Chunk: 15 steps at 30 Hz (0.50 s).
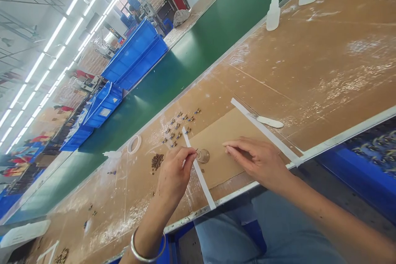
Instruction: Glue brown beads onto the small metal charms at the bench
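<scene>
My left hand (173, 171) has thumb and forefinger pinched together, with a tiny dark tip showing at the fingertips; its kind is too small to make out. Right beside those fingertips a small clear round dish (203, 156) rests on a cardboard sheet (216, 140). To the right, over the same sheet, my right hand (256, 159) is closed in a pinch, and whatever may be in it is too small to see. Beyond my left hand lie several small blue and gold metal parts (177, 126) and a pile of tiny brown pieces (157, 161).
White tape strips (266, 132) edge the cardboard. A white-handled knife (270, 122) lies to the right. A tape roll (134, 144) and squeeze bottle (273, 12) stand near the green conveyor belt (198, 49). Blue crates (136, 53) sit beyond; people work far left.
</scene>
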{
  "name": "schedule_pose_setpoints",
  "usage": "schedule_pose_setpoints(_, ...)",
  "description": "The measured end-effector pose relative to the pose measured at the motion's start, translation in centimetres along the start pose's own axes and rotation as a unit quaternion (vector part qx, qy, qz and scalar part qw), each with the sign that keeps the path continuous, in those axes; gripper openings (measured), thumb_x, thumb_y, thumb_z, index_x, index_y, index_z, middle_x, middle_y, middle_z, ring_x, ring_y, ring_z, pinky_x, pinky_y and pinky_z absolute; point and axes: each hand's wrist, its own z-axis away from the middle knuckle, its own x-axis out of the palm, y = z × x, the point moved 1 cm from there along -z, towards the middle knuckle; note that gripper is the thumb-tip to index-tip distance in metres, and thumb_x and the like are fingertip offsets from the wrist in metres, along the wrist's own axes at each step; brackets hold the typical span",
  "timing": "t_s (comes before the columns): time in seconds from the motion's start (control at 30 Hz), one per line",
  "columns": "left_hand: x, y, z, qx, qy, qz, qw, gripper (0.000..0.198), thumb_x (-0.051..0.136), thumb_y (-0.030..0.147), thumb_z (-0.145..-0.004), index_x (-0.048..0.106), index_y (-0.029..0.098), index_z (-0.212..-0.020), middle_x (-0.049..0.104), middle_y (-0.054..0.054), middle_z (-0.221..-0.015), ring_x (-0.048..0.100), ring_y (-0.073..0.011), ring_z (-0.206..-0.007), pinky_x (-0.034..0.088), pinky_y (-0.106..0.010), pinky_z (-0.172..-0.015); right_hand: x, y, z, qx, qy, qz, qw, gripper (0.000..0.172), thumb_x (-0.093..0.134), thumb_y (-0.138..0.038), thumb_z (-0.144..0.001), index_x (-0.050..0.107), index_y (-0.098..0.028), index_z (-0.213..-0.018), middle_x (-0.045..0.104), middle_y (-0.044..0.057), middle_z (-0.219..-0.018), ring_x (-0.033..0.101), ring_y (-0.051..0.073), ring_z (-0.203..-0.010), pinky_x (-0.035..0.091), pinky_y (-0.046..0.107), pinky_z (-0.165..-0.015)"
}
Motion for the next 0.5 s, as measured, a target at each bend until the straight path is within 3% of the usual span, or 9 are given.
schedule_pose_setpoints(0.37, 0.0, 0.2, -0.1, 0.016, -0.033, -0.023, 0.999, 0.018, 0.054, 0.027, -0.092, 0.071, 0.025, -0.083, 0.073, -0.003, -0.083, 0.066, -0.0198, -0.081, 0.047, -0.031, -0.075, -0.1, 0.0, 0.0, 0.008, 0.001, -0.011, 1.0, 0.018, 0.048, -0.02, -0.094, 0.066, -0.021, -0.096, 0.069, -0.001, -0.078, 0.063, 0.01, -0.068, 0.048, 0.022, -0.063)
schedule_pose_setpoints(0.5, -0.9, 0.2, 0.5, -0.025, -0.01, 0.001, 1.0, 0.016, 0.056, 0.03, -0.09, 0.07, 0.025, -0.083, 0.074, -0.002, -0.083, 0.067, -0.0202, -0.081, 0.048, -0.032, -0.076, -0.1, 0.1, 0.1, 0.021, -0.003, -0.017, 1.0, 0.019, 0.048, -0.021, -0.094, 0.067, -0.022, -0.097, 0.071, 0.0, -0.08, 0.065, 0.011, -0.071, 0.05, 0.023, -0.066)
